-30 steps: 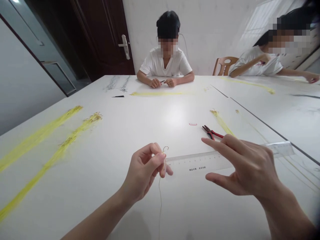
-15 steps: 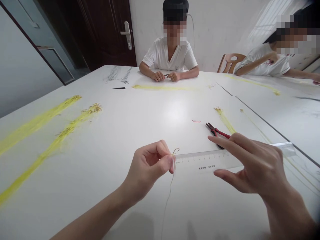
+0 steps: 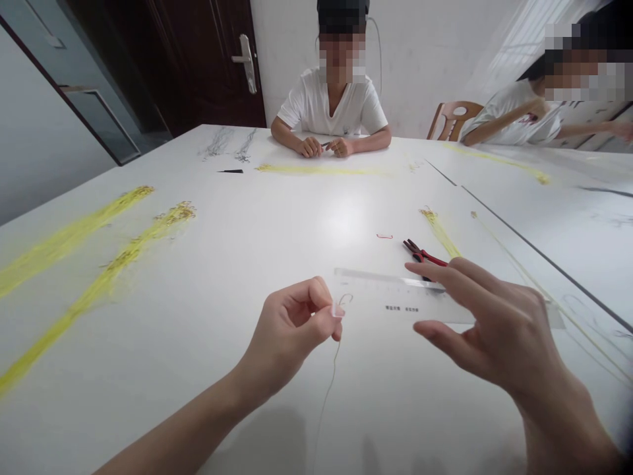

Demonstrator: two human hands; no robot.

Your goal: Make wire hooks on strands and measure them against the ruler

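Note:
My left hand [image 3: 297,330] pinches a small fish hook [image 3: 347,299] between thumb and forefinger. From the pinch a thin pale fishing line [image 3: 327,389] hangs towards the table's near edge. A small clear piece [image 3: 337,309] shows at the fingertips; I cannot make out what it is. My right hand [image 3: 494,330] is open, thumb and fingers spread above a clear ruler [image 3: 366,290] and covering part of it. Just beyond those fingers lie red-and-black pliers [image 3: 420,253], partly hidden.
Yellow line bundles with hooks [image 3: 138,244] lie at left, and another bundle [image 3: 438,231] is near the pliers. A small red piece [image 3: 384,236] lies mid-table. A person in white [image 3: 331,109] sits opposite; another person [image 3: 514,119] is at right. A table seam [image 3: 524,237] runs at right.
The ruler's left end has moved away from my left fingertips, and the ruler now lies tilted. My left hand keeps its pinch on the hook. My right hand stays spread.

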